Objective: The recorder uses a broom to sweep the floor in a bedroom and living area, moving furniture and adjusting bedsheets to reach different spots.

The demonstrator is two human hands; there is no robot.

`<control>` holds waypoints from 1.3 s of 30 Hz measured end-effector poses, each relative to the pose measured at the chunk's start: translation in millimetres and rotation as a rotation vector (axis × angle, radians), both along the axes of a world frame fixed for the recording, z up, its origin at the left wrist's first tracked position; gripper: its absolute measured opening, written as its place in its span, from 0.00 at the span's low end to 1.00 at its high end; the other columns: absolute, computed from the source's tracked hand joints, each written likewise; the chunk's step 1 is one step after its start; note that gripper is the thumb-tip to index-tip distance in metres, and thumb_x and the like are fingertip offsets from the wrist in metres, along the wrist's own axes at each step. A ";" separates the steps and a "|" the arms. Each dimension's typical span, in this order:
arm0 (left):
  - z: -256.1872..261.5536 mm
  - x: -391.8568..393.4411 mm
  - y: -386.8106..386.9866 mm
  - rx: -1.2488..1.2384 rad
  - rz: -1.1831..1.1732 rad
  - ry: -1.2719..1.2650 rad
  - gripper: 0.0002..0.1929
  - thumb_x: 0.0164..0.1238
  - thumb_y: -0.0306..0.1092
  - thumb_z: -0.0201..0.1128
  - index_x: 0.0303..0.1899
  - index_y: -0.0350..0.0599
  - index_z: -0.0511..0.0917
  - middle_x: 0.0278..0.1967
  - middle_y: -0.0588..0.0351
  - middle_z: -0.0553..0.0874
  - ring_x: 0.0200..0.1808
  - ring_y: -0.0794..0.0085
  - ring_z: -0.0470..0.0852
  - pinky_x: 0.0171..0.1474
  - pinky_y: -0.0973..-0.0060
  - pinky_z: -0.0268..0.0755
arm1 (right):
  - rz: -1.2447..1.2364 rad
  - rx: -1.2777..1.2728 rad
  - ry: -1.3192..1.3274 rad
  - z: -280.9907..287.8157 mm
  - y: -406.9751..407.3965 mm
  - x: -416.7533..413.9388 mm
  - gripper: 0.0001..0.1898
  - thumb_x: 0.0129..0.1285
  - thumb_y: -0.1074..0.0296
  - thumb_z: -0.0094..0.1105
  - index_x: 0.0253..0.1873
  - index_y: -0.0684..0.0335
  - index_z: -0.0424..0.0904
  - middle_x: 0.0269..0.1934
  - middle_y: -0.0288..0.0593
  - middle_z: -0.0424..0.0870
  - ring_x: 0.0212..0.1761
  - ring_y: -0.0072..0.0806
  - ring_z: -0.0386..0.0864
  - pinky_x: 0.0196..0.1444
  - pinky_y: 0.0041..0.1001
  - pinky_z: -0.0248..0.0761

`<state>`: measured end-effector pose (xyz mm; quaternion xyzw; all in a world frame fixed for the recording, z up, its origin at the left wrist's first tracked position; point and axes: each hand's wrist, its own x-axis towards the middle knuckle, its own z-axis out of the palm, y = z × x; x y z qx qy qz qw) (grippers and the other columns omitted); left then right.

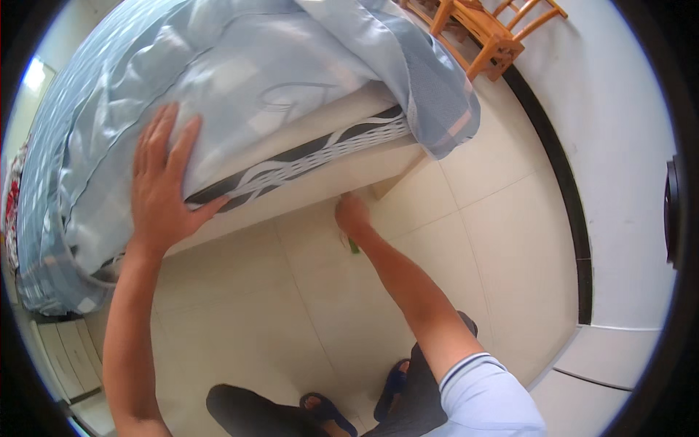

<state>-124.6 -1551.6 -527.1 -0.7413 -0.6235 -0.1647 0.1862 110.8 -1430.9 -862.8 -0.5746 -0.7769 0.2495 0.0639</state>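
My left hand lies flat with fingers apart on the pale blue fitted sheet at the near edge of the mattress. Its thumb rests against the mattress's black-and-white patterned side band. Lower and to the right, my right hand is curled into a fist beside the lower edge of the cream bed frame. From under this fist pokes a small green-ended object, mostly hidden by the hand. The sheet is pulled up here, so the mattress side shows.
A blue-grey quilt hangs over the bed's right corner. Beyond it stand orange wooden chairs by the white wall. Cream floor tiles lie under my feet in dark slippers. A pale drawer cabinet stands at lower left.
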 end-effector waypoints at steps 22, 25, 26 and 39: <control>-15.1 -40.0 -36.2 0.204 -0.033 -0.058 0.40 0.42 0.51 0.68 0.61 0.59 0.60 0.61 0.55 0.60 0.63 0.62 0.57 0.65 0.66 0.51 | 0.004 -0.510 -0.188 432.2 -430.7 269.9 0.16 0.61 0.63 0.45 0.53 0.57 0.71 0.15 0.39 0.70 0.12 0.27 0.68 0.16 0.26 0.59; 8.5 -15.7 -52.1 0.215 -0.014 -0.008 0.42 0.41 0.48 0.69 0.62 0.59 0.59 0.61 0.54 0.59 0.63 0.60 0.56 0.65 0.65 0.51 | -0.044 -0.523 -0.231 446.5 -474.1 310.5 0.18 0.61 0.64 0.46 0.56 0.55 0.68 0.15 0.41 0.70 0.13 0.28 0.69 0.17 0.27 0.60; 12.4 -17.5 -56.2 0.147 -0.040 -0.038 0.38 0.46 0.49 0.65 0.61 0.51 0.59 0.61 0.47 0.59 0.64 0.56 0.55 0.65 0.63 0.48 | -0.057 -0.527 -0.249 450.1 -483.1 321.5 0.19 0.60 0.64 0.47 0.57 0.55 0.66 0.16 0.42 0.70 0.14 0.28 0.69 0.17 0.27 0.60; 14.6 -109.3 -139.4 -0.098 0.238 0.129 0.47 0.40 0.53 0.68 0.63 0.44 0.54 0.62 0.40 0.54 0.65 0.51 0.50 0.66 0.59 0.43 | 0.150 -0.074 0.012 269.1 -303.8 247.5 0.28 0.53 0.71 0.52 0.61 0.64 0.60 0.20 0.45 0.73 0.16 0.29 0.69 0.21 0.25 0.62</control>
